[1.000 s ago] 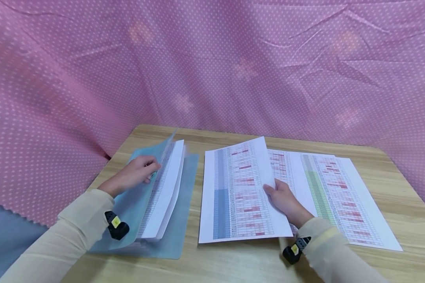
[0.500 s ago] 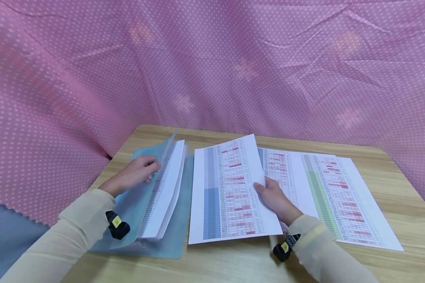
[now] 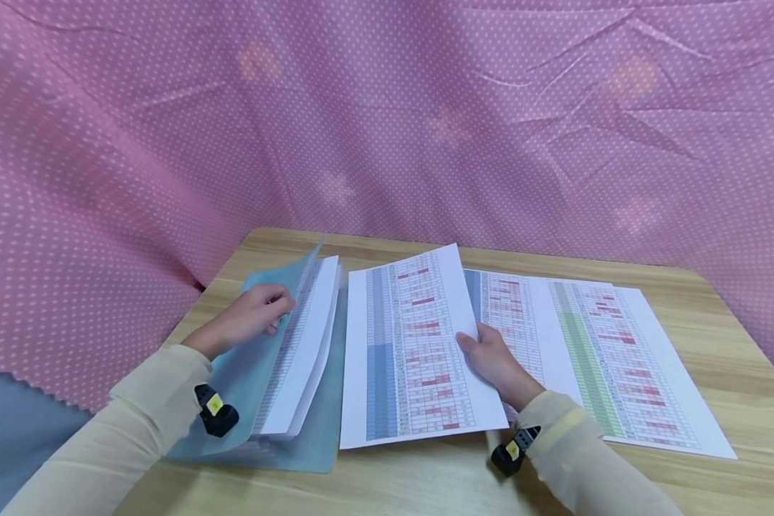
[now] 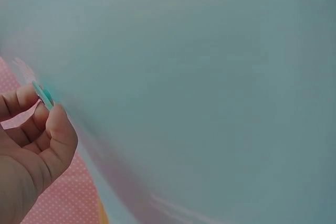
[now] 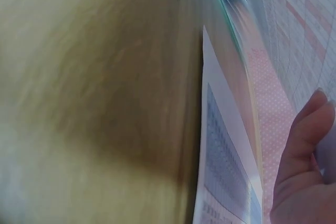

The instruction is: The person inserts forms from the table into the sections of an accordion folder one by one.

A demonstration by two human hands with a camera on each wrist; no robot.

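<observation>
Pink dotted cloth [image 3: 387, 129] backs a wooden table [image 3: 735, 373]. Left hand [image 3: 248, 319] pinches the blue folder's raised cover [image 3: 264, 337] above its paper stack [image 3: 306, 344]. Right hand [image 3: 493, 362] grips a printed sheet [image 3: 406, 351] by its right edge, lifted beside the folder, over more sheets [image 3: 606, 351] lying flat.

Held sheet [image 3: 413, 351]: white, printed with a table of red and blue cells; lifted and tilted, gripped at its right edge, its left edge over the folder.
Folder [image 3: 277, 358]: translucent blue, lying on the table's left; cover raised, a white paper stack exposed inside.
</observation>
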